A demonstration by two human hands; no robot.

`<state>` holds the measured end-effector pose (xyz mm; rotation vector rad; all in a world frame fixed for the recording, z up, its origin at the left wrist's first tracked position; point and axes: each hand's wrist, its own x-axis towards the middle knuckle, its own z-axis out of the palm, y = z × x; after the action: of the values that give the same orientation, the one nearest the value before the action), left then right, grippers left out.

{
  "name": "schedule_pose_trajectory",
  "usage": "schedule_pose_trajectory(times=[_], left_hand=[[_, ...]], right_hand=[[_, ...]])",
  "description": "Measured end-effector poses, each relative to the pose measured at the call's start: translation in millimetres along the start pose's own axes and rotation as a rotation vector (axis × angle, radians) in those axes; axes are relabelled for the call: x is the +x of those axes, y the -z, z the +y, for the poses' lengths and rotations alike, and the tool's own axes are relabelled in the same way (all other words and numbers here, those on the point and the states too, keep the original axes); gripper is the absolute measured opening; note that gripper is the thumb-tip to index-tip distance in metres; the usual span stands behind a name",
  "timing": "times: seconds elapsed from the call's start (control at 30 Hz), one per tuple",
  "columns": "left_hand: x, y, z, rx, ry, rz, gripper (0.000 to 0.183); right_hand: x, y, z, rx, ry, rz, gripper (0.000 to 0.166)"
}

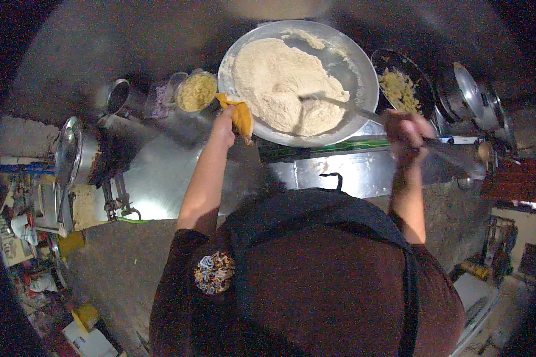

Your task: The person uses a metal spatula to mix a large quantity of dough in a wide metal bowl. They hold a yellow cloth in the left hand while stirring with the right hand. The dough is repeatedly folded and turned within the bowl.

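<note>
A wide, shallow metal pan stands before me, with a large heap of pale, flour-like powder covering most of its left and middle. More of the powder clings to the far wall. My left hand grips an orange-yellow cloth against the pan's near left rim. Blurred by motion, my right hand is closed around a long-handled metal turner or spoon. Its working end is sunk in the powder, so its exact shape is hidden. The handle slants over the right rim and sticks out behind my hand.
Left of the pan are a bowl of yellowish shredded food and a container of purplish pieces. A dark pan of cut vegetables and lidded pots stand right. Farther left are a steel pot and pipe fittings at the counter edge.
</note>
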<state>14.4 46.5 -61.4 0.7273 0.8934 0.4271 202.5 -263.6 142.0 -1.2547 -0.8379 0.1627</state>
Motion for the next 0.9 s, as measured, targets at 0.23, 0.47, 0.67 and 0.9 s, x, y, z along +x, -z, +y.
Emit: schedule_pose_trajectory(times=[0.23,0.47,0.67,0.9], left_hand=[[-3,1,11,0.001,0.027,-0.019,0.038],[-13,-5,8,-0.003,-0.002,0.024,0.039],[-1,3,-2,-0.069,-0.038,-0.049,0.036],[-6,2,1,-0.021,-0.012,-0.009,0.040]], right_hand=[[27,-21,38,0.315,0.217,0.258,0.030],[63,59,-41,0.375,0.182,0.651,0.014],[82,43,38,0.343,0.006,0.883,0.020],[74,3,67,0.653,-0.165,0.606,0.037]])
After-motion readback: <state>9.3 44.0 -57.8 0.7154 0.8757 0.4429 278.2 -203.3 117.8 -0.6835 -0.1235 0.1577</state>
